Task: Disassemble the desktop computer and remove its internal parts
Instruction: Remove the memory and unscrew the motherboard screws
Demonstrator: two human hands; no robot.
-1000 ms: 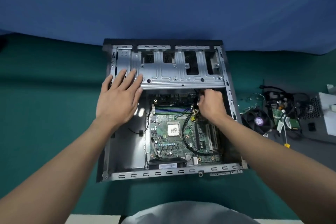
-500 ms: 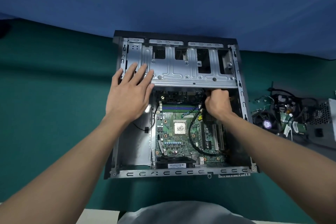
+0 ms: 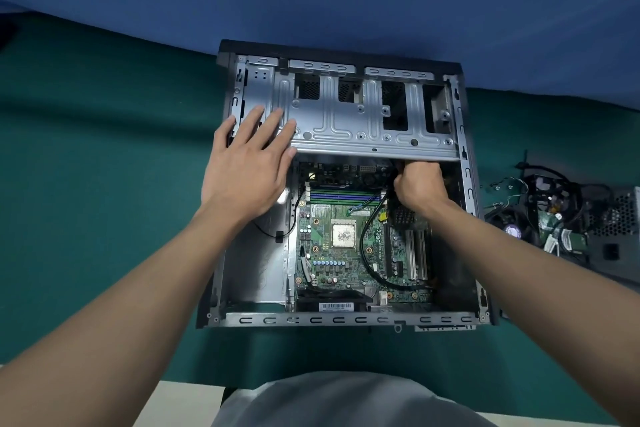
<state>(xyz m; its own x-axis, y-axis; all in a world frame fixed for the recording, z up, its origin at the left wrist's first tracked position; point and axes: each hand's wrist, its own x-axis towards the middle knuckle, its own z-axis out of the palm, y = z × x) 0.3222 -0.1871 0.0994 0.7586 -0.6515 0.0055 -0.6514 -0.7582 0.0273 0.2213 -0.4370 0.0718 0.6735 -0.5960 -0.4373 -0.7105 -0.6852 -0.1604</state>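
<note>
1. One view only, from the head camera: the computer case (image 3: 346,184) lies open on its side on the green cloth (image 3: 104,184), in the middle of the table
2. My left hand (image 3: 247,166) is spread flat, fingers open, on the left end of the drive cage (image 3: 363,121), holding nothing; I judge it is bracing the case
3. My right hand (image 3: 420,185) is curled shut just under the cage's near edge, at the top of the black cable (image 3: 363,246); I cannot tell for sure whether it grips the cable or its plug
4. Done, by my reading: a fan (image 3: 512,229), loose wiring and small boards sit in a pile well to the right, beside a grey perforated box (image 3: 620,218); the processor (image 3: 343,235) is bare
5. Left to do: the motherboard (image 3: 332,253) is in the case, the memory sticks (image 3: 346,196) are in their slots, and the cage is in place, so I judge the job roughly midway
</note>
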